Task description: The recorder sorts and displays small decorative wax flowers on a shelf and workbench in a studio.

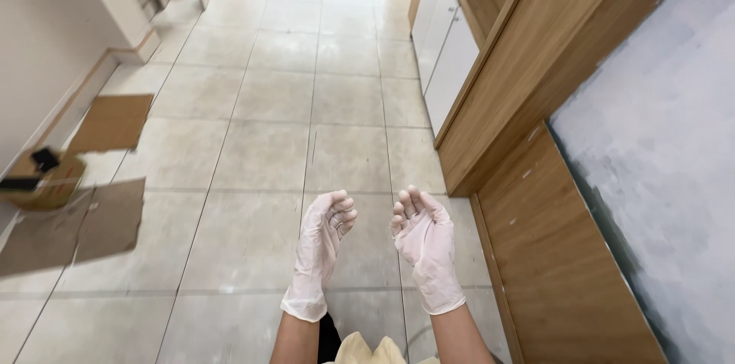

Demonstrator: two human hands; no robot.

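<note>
Both of my hands are raised in front of me over a pale tiled floor (268, 119), each in a thin white disposable glove. My left hand (323, 238) has its fingers curled loosely inward and holds nothing. My right hand (423, 235) faces it, a short gap apart, palm up with fingers bent and also holding nothing. Neither hand touches anything.
A wooden cabinet (528, 81) with white lower doors (444, 50) runs along the right, next to a grey-white panel (658, 150). Flat cardboard pieces (107, 123) and a small cardboard box (42, 176) lie at the left by a white wall (38, 35).
</note>
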